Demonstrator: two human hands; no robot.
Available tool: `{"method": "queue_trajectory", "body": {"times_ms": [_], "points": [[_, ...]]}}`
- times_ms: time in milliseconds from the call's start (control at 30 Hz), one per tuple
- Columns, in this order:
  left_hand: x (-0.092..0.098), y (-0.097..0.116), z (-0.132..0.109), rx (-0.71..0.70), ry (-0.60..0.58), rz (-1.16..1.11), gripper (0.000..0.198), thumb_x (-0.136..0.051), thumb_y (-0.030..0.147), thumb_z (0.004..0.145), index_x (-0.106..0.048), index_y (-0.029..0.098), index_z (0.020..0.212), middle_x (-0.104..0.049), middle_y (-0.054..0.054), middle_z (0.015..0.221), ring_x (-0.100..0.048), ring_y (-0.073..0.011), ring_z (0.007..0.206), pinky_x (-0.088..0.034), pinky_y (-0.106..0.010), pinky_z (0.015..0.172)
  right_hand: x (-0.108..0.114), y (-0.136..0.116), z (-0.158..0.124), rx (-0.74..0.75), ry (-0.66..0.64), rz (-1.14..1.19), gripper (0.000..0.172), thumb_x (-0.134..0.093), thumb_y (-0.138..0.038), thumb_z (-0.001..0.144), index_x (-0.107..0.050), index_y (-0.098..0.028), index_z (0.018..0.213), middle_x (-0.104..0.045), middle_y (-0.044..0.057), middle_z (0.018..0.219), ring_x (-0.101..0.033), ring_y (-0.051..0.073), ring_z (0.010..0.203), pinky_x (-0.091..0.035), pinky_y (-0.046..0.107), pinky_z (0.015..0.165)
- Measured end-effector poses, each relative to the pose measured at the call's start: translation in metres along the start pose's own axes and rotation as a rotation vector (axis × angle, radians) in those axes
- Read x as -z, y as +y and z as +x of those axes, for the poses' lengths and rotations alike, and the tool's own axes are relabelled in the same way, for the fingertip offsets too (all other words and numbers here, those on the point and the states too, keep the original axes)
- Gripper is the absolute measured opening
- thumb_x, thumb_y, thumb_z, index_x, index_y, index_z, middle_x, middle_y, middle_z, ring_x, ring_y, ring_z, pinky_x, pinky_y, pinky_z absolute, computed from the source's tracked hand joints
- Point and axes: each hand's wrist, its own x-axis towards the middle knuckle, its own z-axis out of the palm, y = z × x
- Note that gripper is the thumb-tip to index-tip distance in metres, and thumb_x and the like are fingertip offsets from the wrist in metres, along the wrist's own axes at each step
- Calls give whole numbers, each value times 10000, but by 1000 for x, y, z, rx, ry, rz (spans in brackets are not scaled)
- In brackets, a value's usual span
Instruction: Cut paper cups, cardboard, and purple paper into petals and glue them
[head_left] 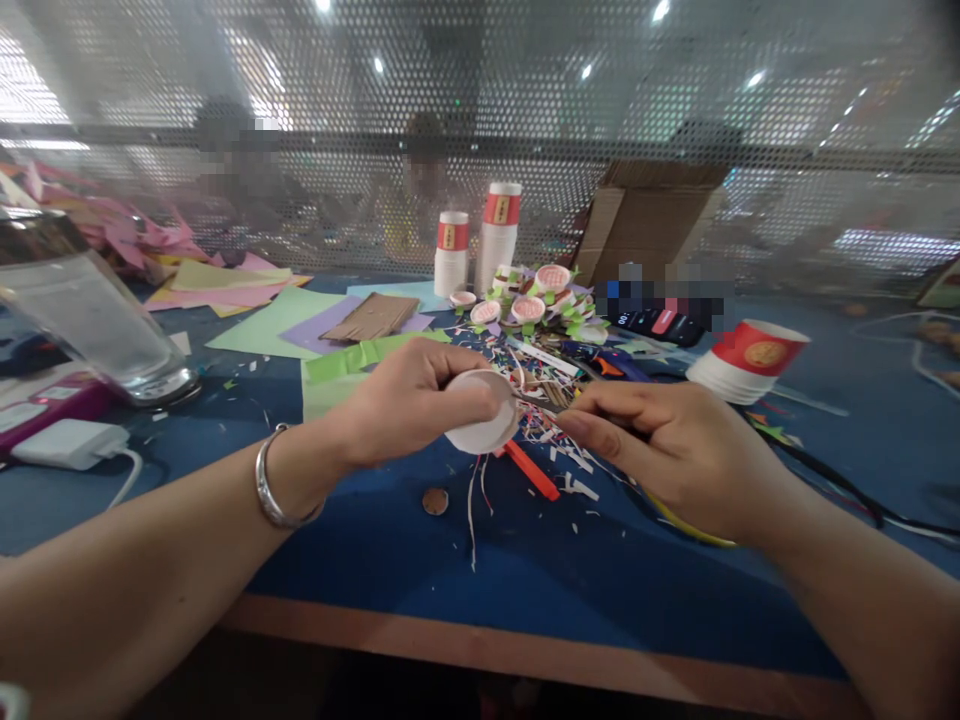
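Note:
My left hand [420,400] grips a small white paper cup [484,432], its thumb lying over the round end that faces me. To the right, my right hand [660,440] is closed in a pinch at the cup's edge. A thin dark thing [537,402] shows between its fingertips and the cup, too blurred to name. Below the hands lie a red plastic stick [531,470], a small brown disc [435,501] and a thin white paper strip [472,515]. Colourful paper scraps [547,420] spread out behind them.
Stacked cups [495,245] and a pile of paper-decorated cup bottoms [529,308] stand at the back. More cups [750,362] tilt at the right, near a phone [660,320]. Coloured paper sheets [270,320], a glass of water [112,320] and a white charger [71,443] are leftward.

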Motion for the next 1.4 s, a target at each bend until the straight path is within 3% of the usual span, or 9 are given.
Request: {"method": "queue_trajectory", "body": {"times_ms": [233,367,533,667,767,867,1067,1233,1400], "points": [[3,-3,1,97,-102,-258,175,-713,320,764,-717,158,697,-580,1,631,-451,-94,532,-294,-241,478,4,-2,-1,-29,-47,144,486,-551,-580,982,-597,-201,682,-491,-10,623,-431,123,570,-328,268,510],[-2,-7,1,63,-79,-253,207,-688,337,836,-743,156,753,-621,-10,660,-458,-93,544,-309,-236,491,2,0,0,-64,-8,118,484,-542,-617,971,-620,-207,727,-511,-13,636,-434,125,579,-333,265,520],[-8,-12,2,105,20,-276,214,-712,342,841,-750,131,829,-723,-62,755,-602,-135,652,-416,-246,580,-1,4,3,-98,48,56,483,-537,-631,965,-615,-208,747,-475,-31,592,-391,117,545,-292,265,492],[-11,-12,2,139,45,-308,220,-730,350,837,-751,131,845,-700,-44,731,-562,-109,607,-396,-223,532,-4,4,5,-136,94,134,460,-561,-608,958,-600,-206,739,-403,-53,558,-324,103,509,-236,264,456],[-15,-9,0,165,17,-313,180,-738,316,832,-743,140,794,-659,-12,685,-516,-89,578,-373,-205,510,-7,2,7,-153,95,252,451,-625,-622,915,-609,-202,754,-411,-56,580,-328,98,515,-239,257,453],[-18,-6,-1,163,-15,-293,186,-737,308,836,-728,143,752,-618,8,644,-506,-88,580,-379,-205,529,-11,1,9,-165,49,379,428,-747,-606,828,-630,-198,775,-507,-38,658,-418,103,575,-328,243,498],[-16,-6,-1,103,-132,-161,215,-724,351,867,-770,145,903,-677,-13,762,-556,-101,644,-424,-201,564,-14,-2,7,-198,-84,487,415,-728,-607,848,-683,-195,853,-625,11,757,-527,141,667,-413,264,579],[-16,-3,0,120,-247,-295,201,-715,344,887,-760,147,889,-627,12,641,-524,-91,550,-450,-206,551,-12,-4,3,-205,-102,549,399,-750,-570,844,-646,-188,795,-591,-1,731,-494,118,631,-390,241,526],[-17,-6,1,106,-252,-342,147,-713,281,901,-757,141,898,-697,-25,759,-559,-86,617,-440,-182,563,-9,-6,2,-209,-117,616,349,-750,-525,862,-649,-193,827,-563,-10,729,-460,108,626,-366,222,501]]}}
